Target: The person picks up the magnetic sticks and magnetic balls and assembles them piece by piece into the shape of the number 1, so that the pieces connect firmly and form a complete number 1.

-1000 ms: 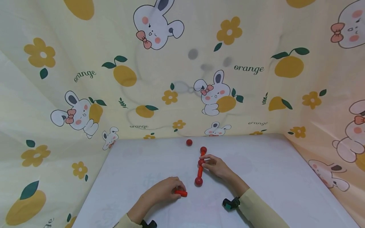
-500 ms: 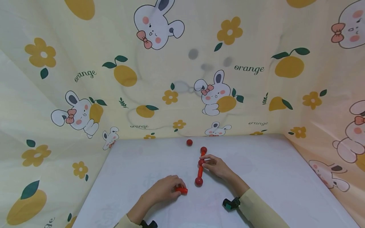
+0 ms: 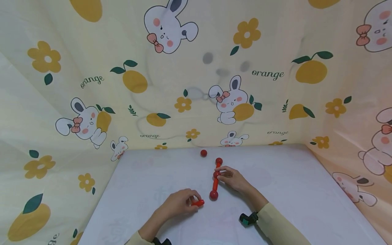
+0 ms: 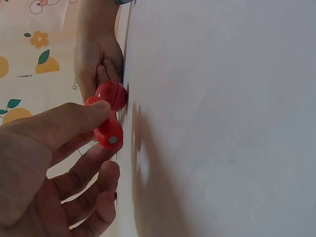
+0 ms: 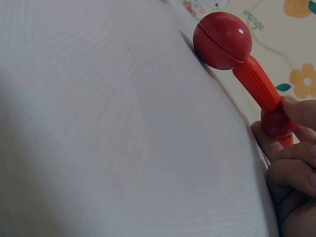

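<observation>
In the head view my left hand (image 3: 180, 203) pinches a short red magnetic rod (image 3: 198, 203) between thumb and fingers, just above the table. A round metal tip shows on the end of this rod (image 4: 109, 134) in the left wrist view. To its right lies a straight chain of three red balls joined by red rods. My right hand (image 3: 234, 179) holds the chain at its middle ball (image 3: 216, 174). The chain's near ball (image 3: 213, 195) and far ball (image 3: 218, 161) are uncovered. From the right wrist, the near connecting rod (image 5: 256, 83) appears grooved; fingers partly hide the middle ball.
A loose red ball (image 3: 203, 153) sits near the back edge of the white table (image 3: 147, 177), left of the chain. Cloth printed with rabbits and oranges (image 3: 196, 112) hangs behind and along both sides. A dark camera (image 3: 248, 219) is strapped to the right wrist.
My left hand has shifted the held rod slightly right and away from me, and its free end now tilts upward. The right hand and the chain have stayed in place.
</observation>
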Demonstrator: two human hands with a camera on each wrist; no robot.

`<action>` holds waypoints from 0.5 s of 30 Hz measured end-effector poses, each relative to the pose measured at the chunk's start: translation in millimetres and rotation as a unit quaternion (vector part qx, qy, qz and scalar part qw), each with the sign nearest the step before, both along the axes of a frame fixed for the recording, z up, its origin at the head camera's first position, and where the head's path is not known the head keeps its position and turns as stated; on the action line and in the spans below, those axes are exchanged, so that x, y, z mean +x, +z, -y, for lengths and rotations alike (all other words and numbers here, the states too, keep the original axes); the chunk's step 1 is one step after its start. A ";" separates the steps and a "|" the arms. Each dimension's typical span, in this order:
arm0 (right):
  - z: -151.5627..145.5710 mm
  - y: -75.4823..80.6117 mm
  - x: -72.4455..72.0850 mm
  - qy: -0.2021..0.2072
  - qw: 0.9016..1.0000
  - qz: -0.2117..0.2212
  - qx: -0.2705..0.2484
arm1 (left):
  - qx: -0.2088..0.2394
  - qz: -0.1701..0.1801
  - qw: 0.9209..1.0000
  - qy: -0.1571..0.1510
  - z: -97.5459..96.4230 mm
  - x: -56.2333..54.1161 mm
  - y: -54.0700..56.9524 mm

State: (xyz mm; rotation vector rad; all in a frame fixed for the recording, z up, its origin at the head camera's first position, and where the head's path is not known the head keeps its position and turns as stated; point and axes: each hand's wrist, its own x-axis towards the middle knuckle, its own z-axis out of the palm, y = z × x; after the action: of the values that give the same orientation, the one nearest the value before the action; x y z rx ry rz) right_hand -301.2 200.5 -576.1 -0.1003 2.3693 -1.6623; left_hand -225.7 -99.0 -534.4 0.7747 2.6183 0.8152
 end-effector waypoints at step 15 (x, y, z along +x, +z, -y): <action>-0.8 -1.2 0.0 0.003 1.000 -0.003 -0.001 | 0.044 0.043 0.997 0.051 -20.9 11.2 -7.2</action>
State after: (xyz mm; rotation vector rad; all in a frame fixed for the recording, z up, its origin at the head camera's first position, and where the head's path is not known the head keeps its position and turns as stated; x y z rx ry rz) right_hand -301.3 201.2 -577.2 -0.1132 2.3684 -1.6638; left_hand -214.5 -78.1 -541.6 0.6184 2.5764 0.9762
